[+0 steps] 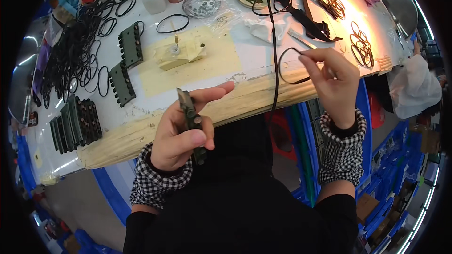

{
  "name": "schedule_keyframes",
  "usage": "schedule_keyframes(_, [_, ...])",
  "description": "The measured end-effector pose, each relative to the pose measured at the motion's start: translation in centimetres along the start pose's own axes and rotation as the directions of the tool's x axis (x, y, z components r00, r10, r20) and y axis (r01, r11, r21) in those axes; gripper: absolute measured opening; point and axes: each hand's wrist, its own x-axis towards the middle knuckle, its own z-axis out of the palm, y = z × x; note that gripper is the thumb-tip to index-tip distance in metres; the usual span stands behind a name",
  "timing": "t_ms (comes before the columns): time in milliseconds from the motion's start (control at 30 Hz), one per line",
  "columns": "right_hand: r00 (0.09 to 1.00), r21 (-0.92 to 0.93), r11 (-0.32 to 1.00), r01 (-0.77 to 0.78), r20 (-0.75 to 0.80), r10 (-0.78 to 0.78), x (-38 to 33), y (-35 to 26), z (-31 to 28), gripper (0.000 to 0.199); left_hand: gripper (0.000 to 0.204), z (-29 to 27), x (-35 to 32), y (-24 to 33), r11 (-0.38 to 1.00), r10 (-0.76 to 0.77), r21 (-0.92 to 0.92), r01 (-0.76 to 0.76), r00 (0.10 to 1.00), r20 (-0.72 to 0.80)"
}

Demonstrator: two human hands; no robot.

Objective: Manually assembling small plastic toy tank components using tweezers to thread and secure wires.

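Head: left fingers (190, 139) tight on green strip (187, 105), right fingers (324, 55) on black loop (279, 67), table edge (252, 95) between.

The cuffs (347, 160) are matt cloth, the held loop (280, 68) smooth, rubbery-looking.

Bare hands (176, 134): two are showing | held green strip (186, 104): one is appearing | loose green strips (131, 44): two are lying | green stack (77, 124): one is standing, strips overlapping beyond counting | held black loop (295, 83): one is curving | checked cuffs (343, 157): two are showing | yellow block (179, 62): one is sitting
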Motion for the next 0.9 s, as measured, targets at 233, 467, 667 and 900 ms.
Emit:
schedule_keyframes(233, [0.980,-0.300,0.944,-0.138,-0.182,0.085,2.9,9.9,-4.6,0.014,0.071,-1.6,-1.8,-1.2,0.995,-0.035,-0.087,0.045,0.993,0.115])
schedule_keyframes(467, [0.912,-0.626,0.666,-0.405,-0.227,0.341,5.8,25.8,-15.8,0.028,0.071,-3.8,-4.8,-2.0,0.984,0.009,-0.175,-0.025,0.996,-0.091])
schedule_keyframes(667, [0.889,-0.774,0.467,-0.428,-0.269,0.371,9.1,31.7,-17.5,0.018,0.072,-3.0,-4.5,-2.4,0.970,0.043,-0.238,-0.055,0.998,-0.055])
schedule_keyframes(900, [0.947,-0.741,0.605,-0.292,-0.137,0.289,9.7,28.9,-16.6,0.018,0.071,-3.6,-5.9,-2.3,0.968,0.083,-0.228,-0.106,0.991,-0.109])
